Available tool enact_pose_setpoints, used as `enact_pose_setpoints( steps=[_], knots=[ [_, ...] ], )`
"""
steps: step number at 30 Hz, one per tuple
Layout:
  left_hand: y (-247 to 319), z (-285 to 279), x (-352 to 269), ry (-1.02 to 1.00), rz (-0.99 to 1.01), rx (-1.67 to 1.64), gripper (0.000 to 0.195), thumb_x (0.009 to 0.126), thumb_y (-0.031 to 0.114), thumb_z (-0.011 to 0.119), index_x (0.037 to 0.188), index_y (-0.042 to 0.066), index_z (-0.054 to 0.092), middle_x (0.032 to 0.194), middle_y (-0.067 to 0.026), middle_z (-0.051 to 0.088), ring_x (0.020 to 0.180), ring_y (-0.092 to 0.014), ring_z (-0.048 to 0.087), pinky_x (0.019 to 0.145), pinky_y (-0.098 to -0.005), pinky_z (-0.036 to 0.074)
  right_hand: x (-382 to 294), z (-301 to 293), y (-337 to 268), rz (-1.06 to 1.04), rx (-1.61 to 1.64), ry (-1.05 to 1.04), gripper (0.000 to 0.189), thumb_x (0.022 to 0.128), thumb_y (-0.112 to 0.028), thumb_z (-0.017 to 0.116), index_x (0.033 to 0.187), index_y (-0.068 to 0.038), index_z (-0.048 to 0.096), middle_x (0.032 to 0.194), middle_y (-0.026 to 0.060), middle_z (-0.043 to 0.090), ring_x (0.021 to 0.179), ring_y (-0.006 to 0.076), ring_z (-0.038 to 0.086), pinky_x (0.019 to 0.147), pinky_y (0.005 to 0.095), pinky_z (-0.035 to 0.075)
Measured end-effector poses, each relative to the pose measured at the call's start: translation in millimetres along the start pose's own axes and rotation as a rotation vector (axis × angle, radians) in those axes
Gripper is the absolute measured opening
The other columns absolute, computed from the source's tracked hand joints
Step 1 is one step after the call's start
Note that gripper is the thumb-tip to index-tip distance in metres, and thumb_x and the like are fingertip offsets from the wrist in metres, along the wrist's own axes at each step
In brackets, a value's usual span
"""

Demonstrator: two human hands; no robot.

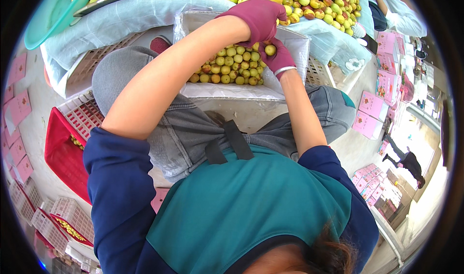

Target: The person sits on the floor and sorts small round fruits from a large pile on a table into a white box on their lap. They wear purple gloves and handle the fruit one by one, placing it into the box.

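My right hand [279, 58], in a maroon glove with a pale band at the wrist, holds a yellow-green jujube [270, 50]. It is over the right side of a cardboard box [232, 92] lined with white sheet and clear film. Rows of green and brownish jujubes [232, 65] fill the box's middle. My left hand [257, 20], gloved alike, reaches across the box's far edge, just above the right hand. Its fingers curl downward beside the fruit heap, and what they hold is hidden. My left forearm covers part of the box.
A large jujube heap [308, 0] lies beyond the box on pale blue cloth [145, 13]. A teal basin [54, 17] stands far left. A red-lined crate [65, 151] is by my left knee. Pink cartons [369, 109] stand right. Another person's sleeve [406, 18] shows at upper right.
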State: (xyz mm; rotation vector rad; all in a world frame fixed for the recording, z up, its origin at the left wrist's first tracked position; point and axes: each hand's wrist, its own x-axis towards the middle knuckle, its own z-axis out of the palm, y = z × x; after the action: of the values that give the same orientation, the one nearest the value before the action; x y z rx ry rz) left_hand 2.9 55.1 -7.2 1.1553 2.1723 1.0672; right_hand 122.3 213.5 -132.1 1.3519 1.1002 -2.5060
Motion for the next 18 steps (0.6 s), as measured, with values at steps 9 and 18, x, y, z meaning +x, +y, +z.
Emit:
enact_pose_setpoints(
  steps=[9, 18],
  knots=[
    [-10, -6, 10, 0.143, 0.034, 0.057, 0.029, 0.072, 0.016, 0.060, 0.101, 0.011, 0.062, 0.084, -0.0124, 0.065, 0.079, -0.028, 0.062, 0.069, -0.0352, 0.049, 7, 0, 6, -0.125, -0.615, 0.395, 0.035, 0.084, -0.036, 0.055, 0.106, -0.010, 0.056, 0.097, 0.0076, 0.056, 0.071, 0.0205, 0.058, 0.062, 0.0328, 0.050],
    [8, 9, -5, -0.106, 0.000, -0.042, 0.041, 0.069, 0.025, 0.069, 0.104, 0.006, 0.059, 0.094, -0.0142, 0.063, 0.084, -0.028, 0.061, 0.073, -0.0344, 0.048, -68, 47, -12, 0.069, 0.351, -0.631, 0.048, 0.087, -0.034, 0.049, 0.125, -0.006, 0.040, 0.124, 0.0102, 0.049, 0.110, 0.0256, 0.049, 0.091, 0.0356, 0.041]
  ],
)
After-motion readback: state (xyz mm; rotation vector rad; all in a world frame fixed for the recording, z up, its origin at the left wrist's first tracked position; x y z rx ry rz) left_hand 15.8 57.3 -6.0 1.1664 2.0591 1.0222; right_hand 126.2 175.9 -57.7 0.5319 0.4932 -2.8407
